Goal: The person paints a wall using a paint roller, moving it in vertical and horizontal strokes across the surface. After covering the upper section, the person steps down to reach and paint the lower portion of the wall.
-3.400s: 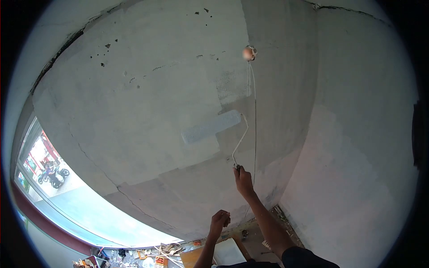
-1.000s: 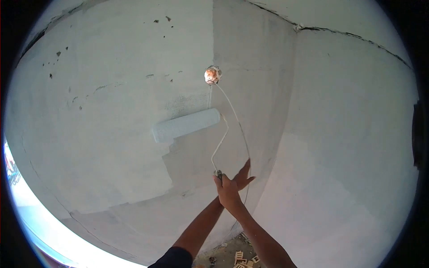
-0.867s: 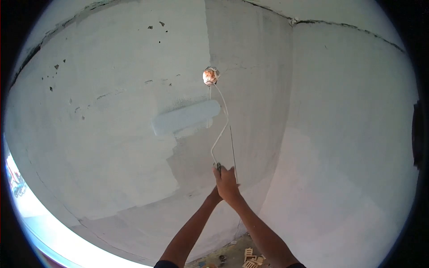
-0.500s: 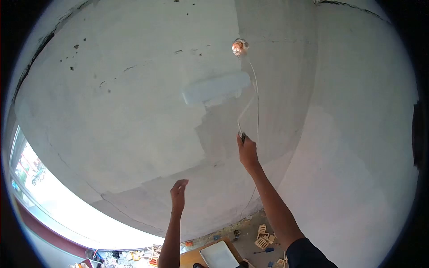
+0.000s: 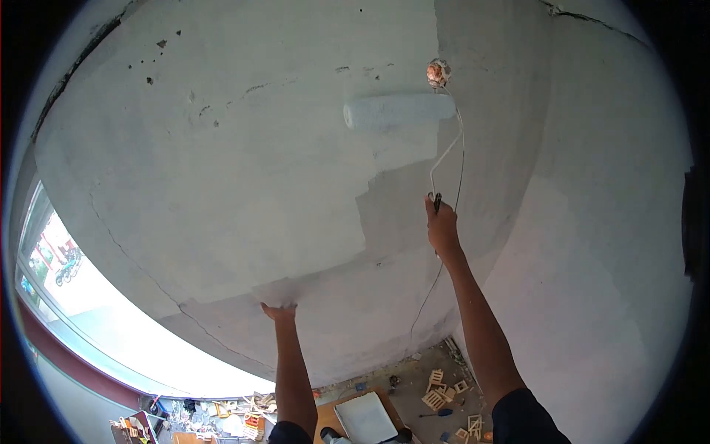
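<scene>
Your roller (image 5: 399,111) is pale blue-grey, its frame (image 5: 446,152) white with a dark grip. The wall (image 5: 222,185) around it is pale grey, nearly white. A duller, darker grey stepped patch (image 5: 399,214) runs from the roller toward 6 o'clock. At 11 o'clock the wall shows small black specks (image 5: 159,44) and thin dark cracks. The hole (image 5: 438,72), at 1 o'clock of the roller, is rusty orange and white, and the thin wire (image 5: 461,159) from it is dark. At 6 o'clock you have a white tray (image 5: 366,418) on an orange-brown board (image 5: 325,420), with pale tan wood bits (image 5: 436,396) beside it. Your sleeve (image 5: 525,418) is black. At 8 o'clock the window (image 5: 111,325) glares white, edged dark red.
</scene>
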### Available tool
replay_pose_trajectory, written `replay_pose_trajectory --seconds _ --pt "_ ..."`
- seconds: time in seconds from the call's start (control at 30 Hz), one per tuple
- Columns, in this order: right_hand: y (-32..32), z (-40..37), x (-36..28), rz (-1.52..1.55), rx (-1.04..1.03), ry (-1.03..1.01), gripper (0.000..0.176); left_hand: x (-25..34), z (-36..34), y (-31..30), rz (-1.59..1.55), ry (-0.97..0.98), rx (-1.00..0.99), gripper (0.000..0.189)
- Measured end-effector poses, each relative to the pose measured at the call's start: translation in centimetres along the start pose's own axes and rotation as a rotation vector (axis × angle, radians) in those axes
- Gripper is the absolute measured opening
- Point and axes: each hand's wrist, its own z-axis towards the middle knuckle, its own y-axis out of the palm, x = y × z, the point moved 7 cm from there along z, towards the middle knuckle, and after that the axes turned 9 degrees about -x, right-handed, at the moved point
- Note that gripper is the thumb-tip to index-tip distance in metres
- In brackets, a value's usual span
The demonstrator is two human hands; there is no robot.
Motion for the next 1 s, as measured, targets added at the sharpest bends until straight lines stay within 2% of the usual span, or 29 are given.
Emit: replay_pose_trajectory --seconds 0.07,0.13,0.23,0.3,0.37,0.43,0.53,0.6,0.67,0.73,0.9,0.93,1.0 --pt "-0.4 -0.5 -0.2 -0.030 -0.009 0.058 0.041 0.3 -1.4 3.4 -0.150 -0.015 0.017 0.077" --pt "0.4 -1.6 1.6 -0.054 0.017 0.016 0.046 0.7 -1.4 5.1 -0.276 -0.030 -0.029 0.081" --pt "2.5 -4.7 5.0 -0.108 0.055 -0.052 0.049 0.8 2.0 1.7 -0.059 -0.011 -0.036 0.084" --pt "4.5 -6.1 9.0 -0.118 0.047 0.010 0.049 1.0 0.5 3.0 -0.021 0.035 0.092 0.082" --pt "5.2 -6.2 10.1 -0.078 0.026 0.056 0.049 1.2 -0.2 3.1 0.003 0.066 0.174 0.081" --pt "5.5 -5.8 9.5 0.016 0.003 0.079 0.049 1.3 0.0 3.0 0.015 0.082 0.201 0.082" --pt "4.6 -2.5 6.6 0.111 0.076 0.007 0.048 1.2 -0.7 3.5 -0.014 0.146 0.281 0.083" --pt "3.3 0.1 3.5 0.104 0.107 -0.011 0.046 1.1 0.8 2.4 -0.004 0.105 0.234 0.083" --pt "1.9 1.6 0.7 0.202 0.046 0.086 0.046 1.0 0.9 1.8 0.002 0.076 0.219 0.083" --pt "2.0 2.4 1.4 0.158 0.080 0.073 0.047 1.0 0.2 2.2 0.001 0.057 0.232 0.082" --pt "3.5 -1.7 5.7 0.003 0.039 0.120 0.049 0.8 3.6 -1.8 0.012 0.015 -0.011 0.080" --pt "4.1 -3.2 7.2 -0.028 0.033 0.127 0.049 0.7 2.9 -2.3 0.026 0.008 -0.053 0.079" --pt "5.1 -5.7 10.0 -0.046 -0.001 0.128 0.048 0.9 -1.0 -3.7 0.188 -0.003 -0.005 0.068"
